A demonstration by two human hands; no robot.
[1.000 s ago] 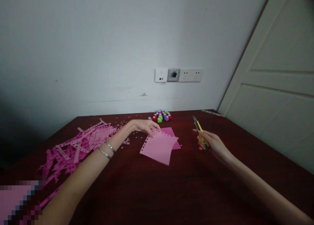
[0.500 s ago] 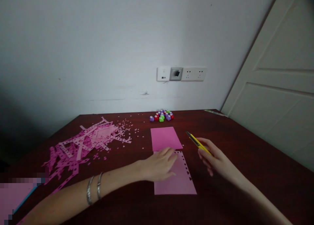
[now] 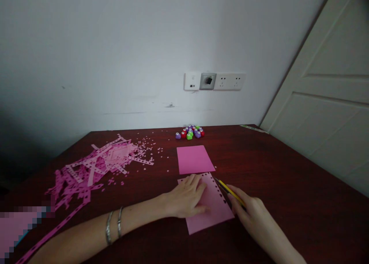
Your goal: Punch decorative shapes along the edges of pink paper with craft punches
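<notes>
Under my left hand lies a light pink sheet of paper, turned at a slant, with punched holes along its far and right edges. The fingers are stretched flat on it. My right hand is closed round a yellow utility knife. Its dark tip points up and left, close by the sheet's right edge near the far corner; whether it touches the paper I cannot tell. Just beyond is a brighter pink sheet, flat on the table.
Punched pink paper strips are heaped at the left, with small paper bits scattered beside them. Several small craft punches in purple, red and green stand near the wall. A ruler-like strip lies at the far right edge of the dark red table.
The light pink sheet has turned anticlockwise under my left hand. My right hand has moved down and left, bringing the knife from the air to the sheet's right edge.
</notes>
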